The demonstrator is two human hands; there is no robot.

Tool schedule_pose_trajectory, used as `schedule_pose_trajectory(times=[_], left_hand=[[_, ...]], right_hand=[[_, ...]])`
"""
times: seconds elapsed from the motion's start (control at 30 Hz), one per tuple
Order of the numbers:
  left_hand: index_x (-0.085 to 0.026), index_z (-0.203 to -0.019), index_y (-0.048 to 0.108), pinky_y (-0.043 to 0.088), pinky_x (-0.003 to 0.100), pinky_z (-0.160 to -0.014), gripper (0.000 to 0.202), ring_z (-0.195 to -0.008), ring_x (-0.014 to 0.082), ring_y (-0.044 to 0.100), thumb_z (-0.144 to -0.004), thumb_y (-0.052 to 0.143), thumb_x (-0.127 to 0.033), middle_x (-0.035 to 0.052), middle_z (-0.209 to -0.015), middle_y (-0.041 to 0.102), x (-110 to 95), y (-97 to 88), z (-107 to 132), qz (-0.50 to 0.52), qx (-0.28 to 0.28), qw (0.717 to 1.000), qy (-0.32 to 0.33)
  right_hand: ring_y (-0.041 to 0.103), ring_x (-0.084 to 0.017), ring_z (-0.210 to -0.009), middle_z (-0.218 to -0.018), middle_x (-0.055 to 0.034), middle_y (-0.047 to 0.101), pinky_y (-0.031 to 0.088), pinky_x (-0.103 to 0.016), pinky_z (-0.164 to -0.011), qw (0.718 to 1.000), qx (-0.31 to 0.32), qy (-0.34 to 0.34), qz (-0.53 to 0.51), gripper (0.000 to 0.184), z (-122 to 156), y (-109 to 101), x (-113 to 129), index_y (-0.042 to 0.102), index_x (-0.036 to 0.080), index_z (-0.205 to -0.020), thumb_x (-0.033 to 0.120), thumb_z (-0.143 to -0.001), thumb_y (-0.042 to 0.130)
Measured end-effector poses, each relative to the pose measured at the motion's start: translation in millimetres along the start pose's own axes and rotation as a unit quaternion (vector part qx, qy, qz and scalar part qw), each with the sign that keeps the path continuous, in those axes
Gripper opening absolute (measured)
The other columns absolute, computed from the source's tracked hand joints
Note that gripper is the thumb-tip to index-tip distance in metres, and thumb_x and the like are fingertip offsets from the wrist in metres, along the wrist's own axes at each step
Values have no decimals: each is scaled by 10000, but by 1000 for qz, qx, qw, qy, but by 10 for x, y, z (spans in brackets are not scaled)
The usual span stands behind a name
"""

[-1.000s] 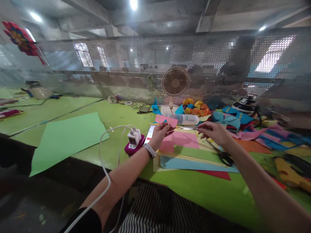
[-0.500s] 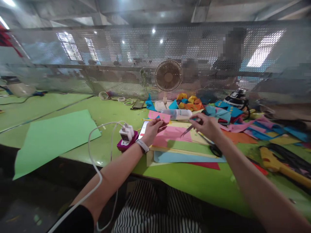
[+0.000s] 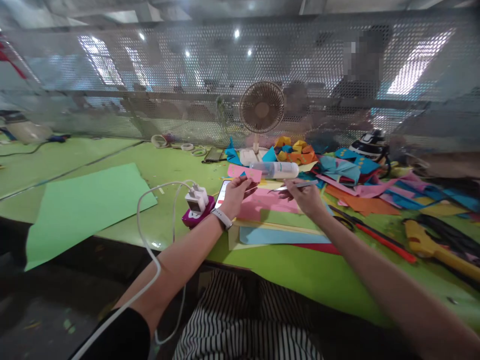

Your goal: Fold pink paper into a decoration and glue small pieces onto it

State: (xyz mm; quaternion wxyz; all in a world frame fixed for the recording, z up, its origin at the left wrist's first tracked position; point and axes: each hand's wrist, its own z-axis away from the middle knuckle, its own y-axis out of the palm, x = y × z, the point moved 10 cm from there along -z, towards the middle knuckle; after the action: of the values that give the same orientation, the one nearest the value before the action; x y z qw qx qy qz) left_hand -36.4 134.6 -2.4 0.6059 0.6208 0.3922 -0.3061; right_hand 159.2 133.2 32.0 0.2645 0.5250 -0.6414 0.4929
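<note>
While the left hand (image 3: 237,196) pinches a pink paper strip (image 3: 240,172) between thumb and fingers, most of it jutting past the fingertips toward the far edge of the table (image 3: 296,282), here's the right hand (image 3: 306,198), pinching a slim metal tool (image 3: 308,184)! Its pointed tip faces left, just short of the left fingers, and below both hands stacked coloured sheets (image 3: 277,236) lie by the table's near edge.
</note>
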Motion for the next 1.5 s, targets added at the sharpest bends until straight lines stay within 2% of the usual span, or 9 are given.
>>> schedule_pose_trajectory(times=[0.1, 0.2, 0.67, 0.9, 1.13, 1.23, 1.33, 1.4, 1.5], left_hand=[[-145, -746, 583, 470, 352, -849, 140, -757, 152, 658, -676, 699, -178, 28, -732, 675, 2, -14, -4, 1, -7, 1000, 2], [-146, -749, 584, 471, 350, -837, 153, -768, 161, 657, -667, 709, -185, 36, -745, 677, 12, -3, 0, 0, -1, 1000, -1], [-129, -737, 610, 470, 380, -851, 139, -775, 178, 661, -667, 714, -188, 47, -749, 671, 12, 25, 17, -7, 2, 1000, 1], [-130, -735, 618, 469, 380, -855, 136, -772, 174, 660, -669, 716, -197, 46, -745, 667, 9, 39, 21, -9, 11, 1000, 5], [-131, -729, 630, 470, 370, -852, 134, -770, 172, 657, -666, 717, -211, 45, -740, 666, 29, 36, 13, -22, 17, 1000, 4], [-135, -736, 628, 473, 362, -844, 149, -775, 173, 656, -657, 723, -216, 41, -744, 666, 26, 44, 18, -23, 19, 1000, 0], [-141, -731, 619, 472, 351, -844, 160, -769, 166, 654, -645, 730, -217, 32, -728, 664, 21, 54, 24, -23, 19, 1000, -3], [-142, -734, 616, 469, 353, -847, 162, -764, 164, 655, -646, 729, -217, 30, -724, 662, 19, 55, 26, -23, 18, 1000, -4], [-138, -733, 612, 463, 368, -855, 158, -775, 172, 656, -650, 723, -213, 37, -737, 662, 16, 57, 28, -24, 17, 1000, -6]], right_hand=[[675, -187, -654, -760, -66, 689, 526, -258, -552, 999, 28, -27, -15, 413, 106, 247, 61, 614, 163, -848, 553, -797, 490], [676, -180, -666, -789, -53, 683, 523, -247, -547, 998, 41, -45, 3, 371, 180, 356, 140, 615, 178, -854, 522, -818, 482], [670, -171, -672, -824, -54, 679, 517, -253, -593, 995, 65, -73, 35, 323, 209, 420, 143, 614, 183, -877, 470, -850, 467], [652, -162, -697, -749, -29, 673, 489, -251, -659, 985, 86, -102, 113, 319, 239, 473, 216, 628, 196, -857, 446, -877, 430], [655, -166, -718, -777, -35, 679, 495, -261, -684, 981, 96, -109, 130, 332, 235, 503, 223, 625, 201, -868, 450, -886, 406], [671, -172, -723, -830, -45, 693, 508, -271, -689, 984, 85, -99, 121, 340, 227, 495, 153, 607, 195, -1030, 437, -884, 418], [681, -181, -753, -913, -55, 697, 521, -291, -717, 987, 85, -85, 104, 455, 221, 502, 77, 479, 197, -1265, 428, -873, 449], [681, -187, -776, -938, -65, 697, 526, -301, -729, 988, 90, -78, 98, 492, 219, 509, 54, 456, 188, -1296, 431, -868, 457], [676, -196, -809, -949, -87, 699, 528, -311, -752, 988, 93, -80, 99, 478, 221, 506, 78, 508, 156, -1253, 432, -866, 461]])
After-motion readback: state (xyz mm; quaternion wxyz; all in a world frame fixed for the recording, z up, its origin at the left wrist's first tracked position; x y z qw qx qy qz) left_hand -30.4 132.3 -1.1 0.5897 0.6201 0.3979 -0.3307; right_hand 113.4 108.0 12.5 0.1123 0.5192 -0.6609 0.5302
